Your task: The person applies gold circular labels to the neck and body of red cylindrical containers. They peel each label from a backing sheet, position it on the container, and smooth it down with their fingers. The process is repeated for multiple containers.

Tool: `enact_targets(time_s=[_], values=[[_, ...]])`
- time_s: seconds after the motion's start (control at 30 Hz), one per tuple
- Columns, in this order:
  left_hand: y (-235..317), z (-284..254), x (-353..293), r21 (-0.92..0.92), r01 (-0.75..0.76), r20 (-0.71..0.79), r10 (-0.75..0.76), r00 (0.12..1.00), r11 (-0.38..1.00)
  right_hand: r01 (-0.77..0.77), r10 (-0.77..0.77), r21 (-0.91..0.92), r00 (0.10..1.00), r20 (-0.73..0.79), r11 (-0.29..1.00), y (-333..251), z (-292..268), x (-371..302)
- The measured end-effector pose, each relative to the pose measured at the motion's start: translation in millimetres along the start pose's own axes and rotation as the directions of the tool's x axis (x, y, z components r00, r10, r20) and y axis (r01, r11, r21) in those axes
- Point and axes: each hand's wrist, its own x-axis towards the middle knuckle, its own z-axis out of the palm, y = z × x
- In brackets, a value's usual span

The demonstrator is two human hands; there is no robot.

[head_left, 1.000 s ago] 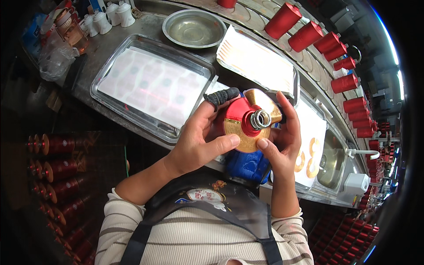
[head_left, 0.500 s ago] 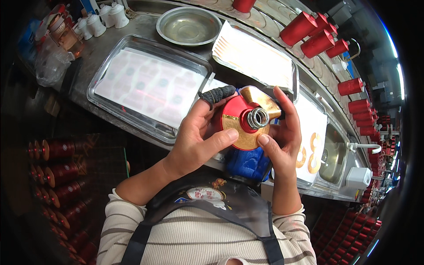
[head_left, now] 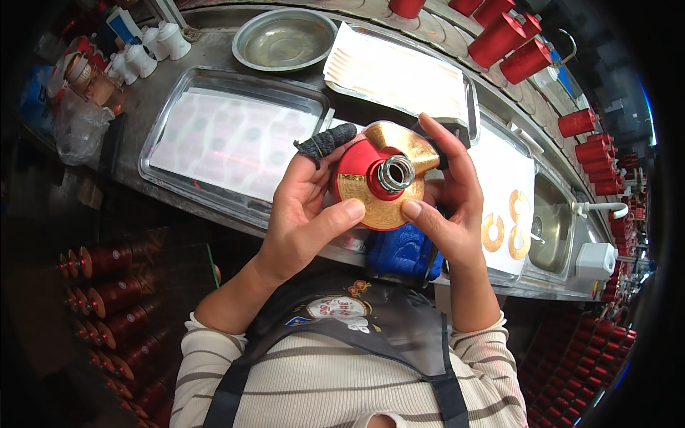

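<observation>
Between my two hands a red bottle (head_left: 349,160) is tilted so that its open, silvery threaded neck (head_left: 397,173) faces me. A gold label (head_left: 374,207) curves around its shoulder, and a wide gold flap (head_left: 403,146) stands away from the surface on the far right side. My left hand (head_left: 303,217) grips the left side, its thumb pressing the label and a black wrap (head_left: 325,145) on its index finger. My right hand (head_left: 457,214) holds the right side, thumb on the label's edge, fingers behind the flap. The lower bottle is hidden.
Beyond my hands are a metal tray (head_left: 153,146) with a printed sheet, a round steel basin (head_left: 285,43) and a tray of striped strips (head_left: 399,75). Ring-shaped gold labels (head_left: 492,232) lie at right beside a sink (head_left: 553,228). Red bottles (head_left: 524,60) line the conveyor.
My hands and the bottle have shifted slightly left and up in the picture. The surroundings have shifted too, as the view turned a little. Both hands keep their grip.
</observation>
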Motion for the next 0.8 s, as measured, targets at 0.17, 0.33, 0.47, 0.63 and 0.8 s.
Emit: enact_targets(time_s=[0.17, 0.33, 0.47, 0.63, 0.8], values=[[-2.8, -0.1, 1.6, -0.033, -0.025, 0.001, 0.025, 1.0, 0.999, -0.007, 0.007, 0.025, 1.0, 0.006, 1.0, 0.1, -0.5, 0.6], [-2.7, 4.6, 2.5, -0.014, -0.027, -0.045, 0.026, 0.999, 1.0, 0.02, -0.021, -0.017, 0.999, -0.025, 1.0, 1.2, 2.7, 1.5], [-2.4, 4.2, 2.1, -0.023, -0.038, -0.048, 0.036, 0.998, 0.999, 0.027, -0.027, -0.025, 1.0, -0.015, 0.999, 0.6, 2.6, 2.7], [-2.3, 4.3, 3.6, 0.011, -0.034, -0.044, 0.034, 0.998, 0.999, 0.005, -0.005, -0.017, 1.0, -0.006, 1.0, 0.2, 1.5, 1.6], [-4.9, 4.8, 2.2, 0.084, -0.083, -0.056, 0.088, 0.995, 0.993, -0.001, 0.001, -0.026, 1.0, -0.008, 1.0, -2.3, 2.0, 1.1]])
